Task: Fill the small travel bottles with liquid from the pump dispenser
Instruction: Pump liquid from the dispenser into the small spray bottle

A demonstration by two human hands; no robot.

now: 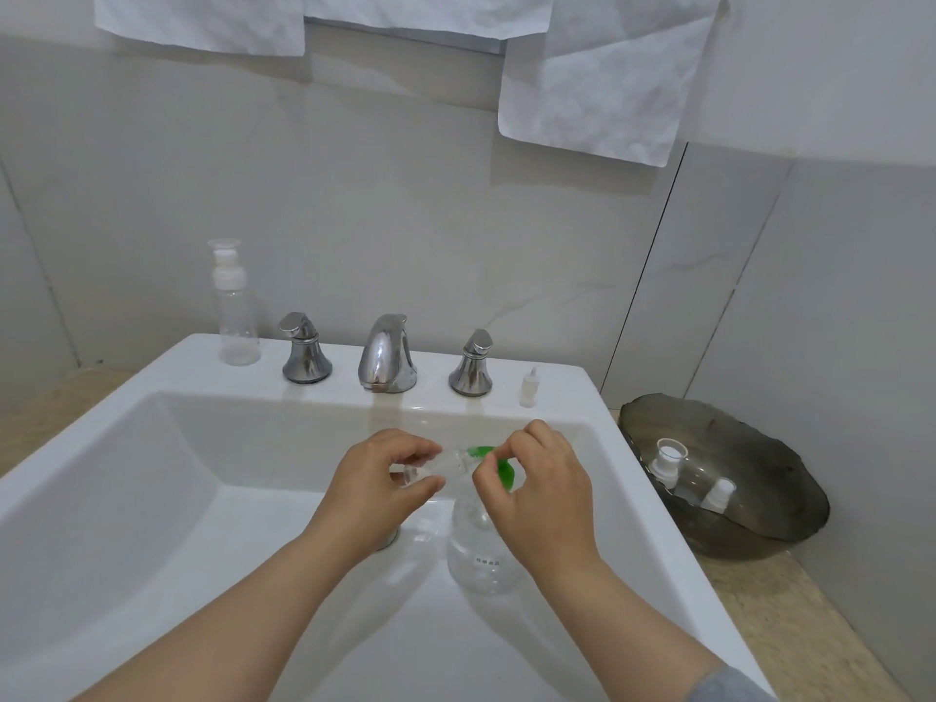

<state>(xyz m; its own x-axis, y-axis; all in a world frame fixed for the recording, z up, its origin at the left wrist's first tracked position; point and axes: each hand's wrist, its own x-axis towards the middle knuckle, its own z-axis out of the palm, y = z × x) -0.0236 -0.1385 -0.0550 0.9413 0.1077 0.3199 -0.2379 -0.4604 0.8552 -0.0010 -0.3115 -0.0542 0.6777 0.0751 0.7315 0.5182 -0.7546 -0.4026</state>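
Travel bottle (450, 461) lies sideways in left hand (375, 479), mouth toward green pump (505, 472).

Left hand (377, 478) pinching a small clear bottle (430, 466) sideways over the sink (152, 367), its mouth at the green pump (504, 471) gripped by the right hand (542, 491), clear dispenser (478, 554) standing in the basin, tall bottle (235, 316) at the sink's back left corner

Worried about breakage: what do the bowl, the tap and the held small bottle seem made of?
The bowl looks like tinted glass or plastic: dark, glossy, see-through. The tap looks like polished chromed metal, mirror-bright. The small bottle is clear, probably plastic.
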